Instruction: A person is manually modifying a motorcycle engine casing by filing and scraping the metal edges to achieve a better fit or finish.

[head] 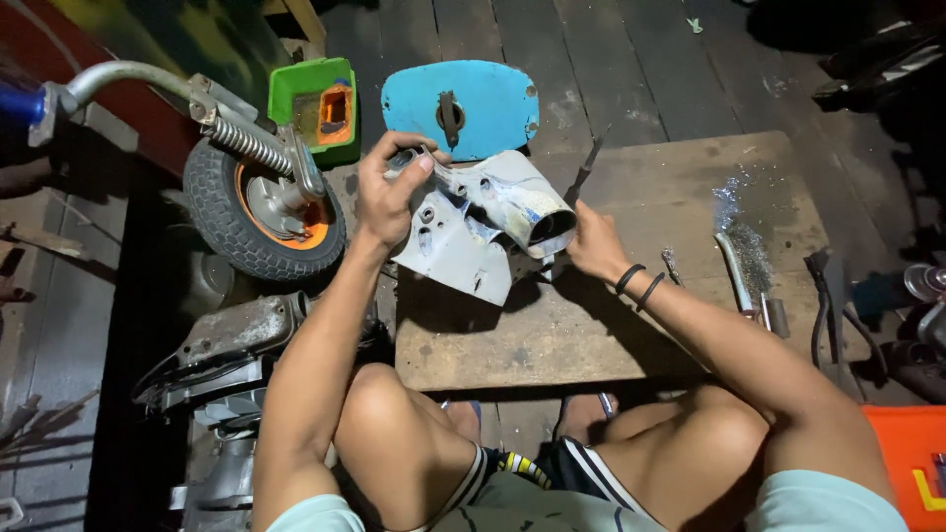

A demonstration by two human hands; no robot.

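Bare knees low in frame, left hand (389,192) clamped on grey dented metal housing (473,232) at centre, right hand (594,244) gripping thin dark tool (583,175) beside it.

Wheel (264,207) left of housing (483,232); cover plate (463,106) behind.

Left hand (387,192) grips grey housing (473,232); right hand (594,243) holds file (583,175).

One tyred wheel (264,212), one blue oval cover (461,106), one green tray (313,103), one grey housing (483,232), two black wristbands (639,284).
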